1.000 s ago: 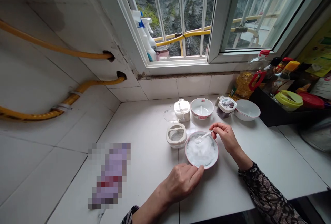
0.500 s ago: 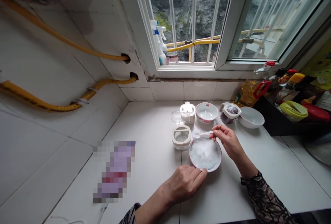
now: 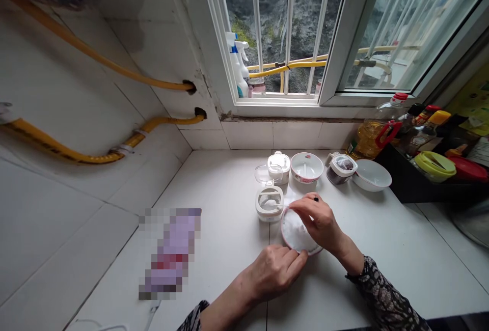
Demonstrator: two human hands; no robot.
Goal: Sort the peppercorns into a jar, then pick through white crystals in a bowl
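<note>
Spoon [image 3: 283, 205] of white, plastic-looking material — pinched in my right hand [image 3: 315, 217] — points left from it, tip at the mouth of the squarish, cream-rimmed clear jar [image 3: 269, 216]. I have that hand, nearer the jar, arched over the round, pink-rimmed bowl [image 3: 283, 237] of white powder [image 3: 296, 228]; my curled left hand [image 3: 278, 269] grips the bowl's near edge.

Kitchen, with oil bottle [image 3: 369, 136], bowls [image 3: 372, 177]

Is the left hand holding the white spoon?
No, the right hand holds the white spoon; the left hand touches the bowl.
</note>
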